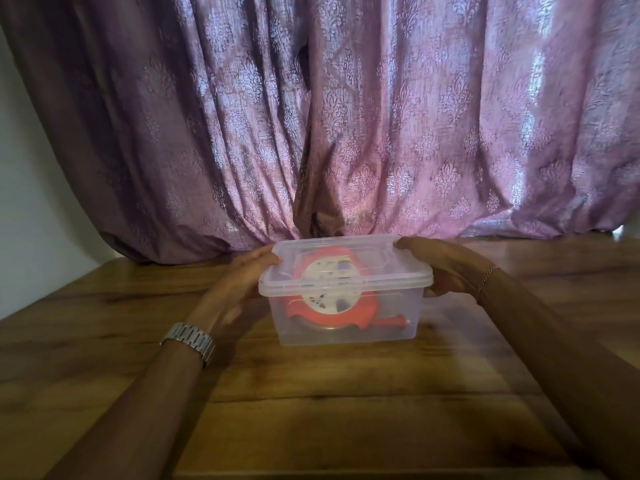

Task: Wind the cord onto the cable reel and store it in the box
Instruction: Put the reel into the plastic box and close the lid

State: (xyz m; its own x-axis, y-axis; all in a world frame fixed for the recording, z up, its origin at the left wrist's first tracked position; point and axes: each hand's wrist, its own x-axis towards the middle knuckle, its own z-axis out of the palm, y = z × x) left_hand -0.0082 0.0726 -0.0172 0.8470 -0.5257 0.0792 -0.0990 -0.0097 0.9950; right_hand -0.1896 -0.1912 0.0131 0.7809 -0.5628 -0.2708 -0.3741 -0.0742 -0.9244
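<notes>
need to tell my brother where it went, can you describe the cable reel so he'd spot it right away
On the wooden table before the purple curtain stands a clear plastic box with its lid on, a hand at each end. The cable reel lies inside it: the only red thing there, with a pale round face.

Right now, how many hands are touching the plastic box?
2. The left hand rests against the left side of the box; the right hand holds its right end at the lid.

Clear, smooth plastic box [346,323]; glossy wooden table [311,393]; sheeny patterned cloth curtain [381,116]; seemingly metal watch band [190,339].
</notes>
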